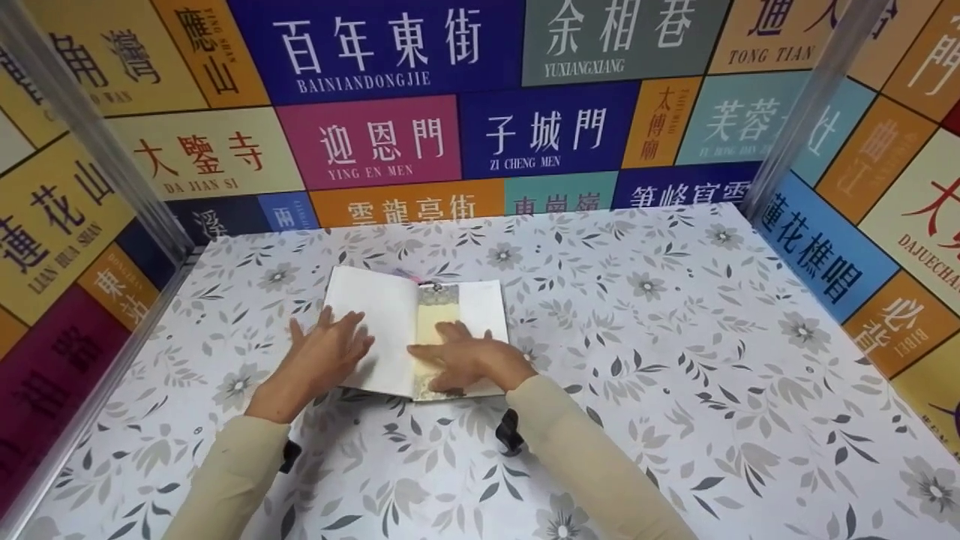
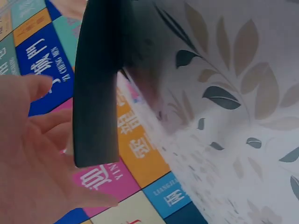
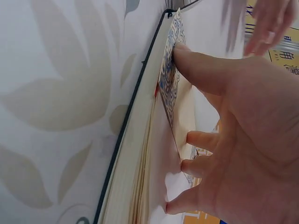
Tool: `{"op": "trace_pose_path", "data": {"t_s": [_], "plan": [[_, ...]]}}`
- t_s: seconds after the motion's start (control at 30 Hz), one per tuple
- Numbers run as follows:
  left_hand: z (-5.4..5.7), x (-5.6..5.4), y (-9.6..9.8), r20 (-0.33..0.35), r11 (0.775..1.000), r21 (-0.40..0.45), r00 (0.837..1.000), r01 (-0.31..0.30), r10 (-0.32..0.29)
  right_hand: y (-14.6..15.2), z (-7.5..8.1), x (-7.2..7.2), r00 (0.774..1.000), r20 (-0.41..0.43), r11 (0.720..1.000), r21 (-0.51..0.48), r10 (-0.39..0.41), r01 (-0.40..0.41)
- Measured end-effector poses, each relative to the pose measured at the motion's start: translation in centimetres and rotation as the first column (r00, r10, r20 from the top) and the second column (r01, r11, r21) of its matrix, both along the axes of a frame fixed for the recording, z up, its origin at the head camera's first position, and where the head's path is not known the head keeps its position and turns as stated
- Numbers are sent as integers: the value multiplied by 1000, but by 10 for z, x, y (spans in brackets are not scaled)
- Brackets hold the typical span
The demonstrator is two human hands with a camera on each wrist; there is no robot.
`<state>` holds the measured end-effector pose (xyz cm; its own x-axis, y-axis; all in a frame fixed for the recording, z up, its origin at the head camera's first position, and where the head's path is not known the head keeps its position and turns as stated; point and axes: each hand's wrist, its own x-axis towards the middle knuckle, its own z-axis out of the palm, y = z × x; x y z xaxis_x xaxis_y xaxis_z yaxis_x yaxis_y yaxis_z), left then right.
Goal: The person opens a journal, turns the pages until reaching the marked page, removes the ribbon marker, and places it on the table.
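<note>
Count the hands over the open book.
2: the left hand over the blank left page, the right hand touching the patterned card on the right page. None seems hidden.

A thick book with blank white pages and a dark cover edge [image 1: 386,322] lies open and face up on a white tabletop with grey flowers and leaves [image 1: 720,390]. On its right-hand page, long side along the gutter, lies a narrow rectangular card, plain cream across the middle with blue-and-cream swirls at its ends [image 1: 436,313], its centre partly hidden.
</note>
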<state>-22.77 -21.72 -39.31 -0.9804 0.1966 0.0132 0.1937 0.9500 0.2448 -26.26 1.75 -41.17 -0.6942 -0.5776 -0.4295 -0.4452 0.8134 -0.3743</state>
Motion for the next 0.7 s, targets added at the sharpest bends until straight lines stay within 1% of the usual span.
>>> {"op": "trace_pose_path", "data": {"t_s": [0.07, 0.13, 0.17, 0.27, 0.33, 0.4, 0.57, 0.7], "plan": [[-5, -6, 1, 103, 998, -57, 994, 34, -28, 0, 0, 0, 1000, -1, 1000, 2, 2, -2], [-9, -11, 2, 185, 992, -107, 982, 69, -48, 0, 1, 0, 1000, -4, 1000, 1, 5, -5], [-10, -14, 3, 223, 990, -116, 973, 81, -53, 0, 1, 0, 1000, -5, 1000, -1, 5, -5], [-15, -20, 3, 303, 987, -129, 951, 96, -53, -1, 1, 0, 1000, -14, 1000, 4, 5, -5], [-18, -24, 3, 335, 989, -118, 941, 91, -47, -1, 1, 0, 1000, -17, 1000, 9, 2, -2], [-21, -27, 2, 352, 990, -108, 935, 93, -49, -1, 1, 0, 1000, -16, 1000, 11, 0, 0], [-28, -30, 4, 383, 995, -60, 922, 83, -54, -1, 1, 1, 1000, -12, 1000, 6, 10, -10], [-32, -31, 9, 397, 998, -17, 916, 62, -50, 0, 1, 1, 1000, -23, 1000, 9, 15, -15]]}}
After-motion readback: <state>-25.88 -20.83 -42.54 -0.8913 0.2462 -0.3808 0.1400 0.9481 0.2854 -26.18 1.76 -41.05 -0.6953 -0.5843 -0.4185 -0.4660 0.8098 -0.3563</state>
